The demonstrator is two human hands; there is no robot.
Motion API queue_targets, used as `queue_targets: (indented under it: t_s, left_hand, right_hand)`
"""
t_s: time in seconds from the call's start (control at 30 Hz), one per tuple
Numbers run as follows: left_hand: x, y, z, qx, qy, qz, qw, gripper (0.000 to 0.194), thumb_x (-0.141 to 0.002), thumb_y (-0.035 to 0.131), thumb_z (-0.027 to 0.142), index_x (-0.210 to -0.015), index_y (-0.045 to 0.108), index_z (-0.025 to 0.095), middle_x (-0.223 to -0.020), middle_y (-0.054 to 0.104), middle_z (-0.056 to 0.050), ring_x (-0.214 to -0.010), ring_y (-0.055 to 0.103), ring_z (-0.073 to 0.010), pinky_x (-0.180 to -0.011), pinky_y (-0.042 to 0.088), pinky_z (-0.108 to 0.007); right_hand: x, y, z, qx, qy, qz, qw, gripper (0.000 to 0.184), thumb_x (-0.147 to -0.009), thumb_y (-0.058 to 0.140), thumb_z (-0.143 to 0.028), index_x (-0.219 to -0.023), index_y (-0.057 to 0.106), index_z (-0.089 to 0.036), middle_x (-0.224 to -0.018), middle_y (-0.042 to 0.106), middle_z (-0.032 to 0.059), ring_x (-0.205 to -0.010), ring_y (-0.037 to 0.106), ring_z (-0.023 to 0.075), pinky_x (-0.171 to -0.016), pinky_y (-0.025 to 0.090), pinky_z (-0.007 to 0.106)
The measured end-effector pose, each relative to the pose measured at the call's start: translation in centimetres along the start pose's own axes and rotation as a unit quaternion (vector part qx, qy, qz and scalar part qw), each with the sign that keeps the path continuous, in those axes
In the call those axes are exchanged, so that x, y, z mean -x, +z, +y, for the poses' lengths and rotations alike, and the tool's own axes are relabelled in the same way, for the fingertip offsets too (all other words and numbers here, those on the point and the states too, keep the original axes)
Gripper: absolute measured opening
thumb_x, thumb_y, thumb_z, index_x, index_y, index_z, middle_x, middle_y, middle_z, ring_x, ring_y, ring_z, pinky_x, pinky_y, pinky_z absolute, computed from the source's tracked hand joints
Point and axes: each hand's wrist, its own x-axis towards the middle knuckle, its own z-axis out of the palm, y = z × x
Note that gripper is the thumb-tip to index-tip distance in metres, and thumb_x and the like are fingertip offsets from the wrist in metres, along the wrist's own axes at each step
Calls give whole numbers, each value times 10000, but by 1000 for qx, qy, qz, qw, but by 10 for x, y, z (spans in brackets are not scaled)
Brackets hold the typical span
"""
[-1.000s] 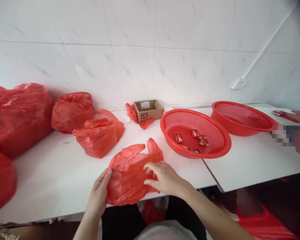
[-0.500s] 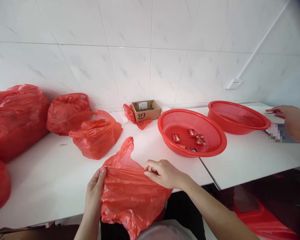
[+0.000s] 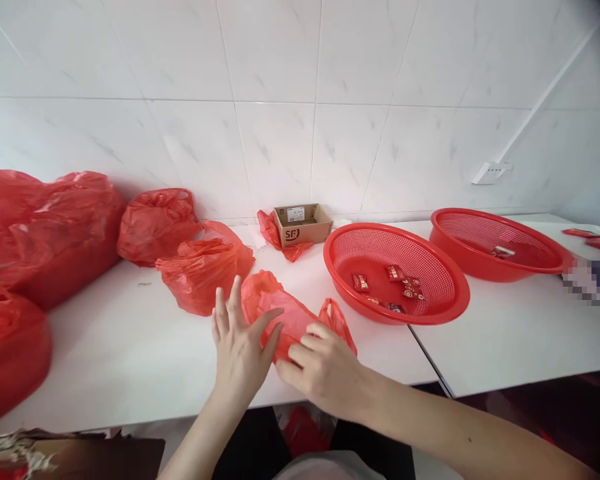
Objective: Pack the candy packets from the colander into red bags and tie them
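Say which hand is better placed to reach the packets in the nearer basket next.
Probably the right hand: it is closer to the nearer basket and its packets, while the left hand is farther away. One caution: the right is curled against the red bag; the left's fingers are spread.

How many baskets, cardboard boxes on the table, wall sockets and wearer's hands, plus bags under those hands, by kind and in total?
Near basket, far basket: 2
Cardboard box: 1
Wall socket: 1
Left hand, right hand: 2
Red bag: 1
Total: 7

White, grey-veined tile wall [image 3: 275, 53] is rising behind white tables [image 3: 125, 360]; socket [image 3: 490, 173] is sitting low, right.
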Motion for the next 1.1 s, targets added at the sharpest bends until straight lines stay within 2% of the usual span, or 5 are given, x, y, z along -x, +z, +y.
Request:
queue_targets:
  t_s: [0.13, 0.3, 0.63, 0.87, 1.1]
  left_hand:
    - [22, 28, -56, -26, -129, -115, 984, 314, -798, 538, 151, -1073, 689, 163, -1585, 175, -162, -1348, 346, -457, -932, 473, -566]
    - [32, 7, -107, -56, -247, -162, 954, 327, -799, 469, 179, -1034, 696, 187, -1427, 479, -113, -1144, 551, -382, -827, 543, -491]
    - [52, 27, -65, 50, -48, -107, 992, 227, -792, 505, 136, -941, 674, 164, -1564, 254, -114, -1386, 304, -376, -1027, 429, -497]
    - [56, 7, -53, 80, -88, -314, 942, 294, -722, 416, 51, -882, 610, 203, -1052, 665, -88, -971, 617, -249, -803, 509, -379]
    - [65, 7, -63, 135, -219, -317, 913, 418, -815, 494, 275, -1216, 538, 165, -1068, 671, -94, -980, 636, -262, -838, 486, -372]
  right_hand:
    - [25, 15, -8, -58, 105, -159, 980, 171, -946, 476, -256, -867, 612, -191, -584, 645, 9, -498, 566, 161, -567, 347, 298]
    - [46, 17, 24, -66, 287, -292, 910, 279, -987, 339, -222, -1015, 611, -168, -628, 690, 52, -526, 637, 204, -477, 285, 281]
    - [26, 38, -1, -205, 272, -173, 924, 209, -880, 544, -180, -1019, 686, -245, -969, 713, 52, -917, 652, 220, -799, 497, 335]
    - [40, 64, 14, -192, 396, -238, 866, 870, -769, 714, -350, -1514, 274, -264, -1604, 135, 138, -1458, 129, 373, -1137, 243, 519]
    - [38, 49, -5, -225, 344, -26, 911, 249, -928, 464, -202, -1102, 642, -209, -1103, 652, 88, -1057, 591, 218, -953, 461, 387]
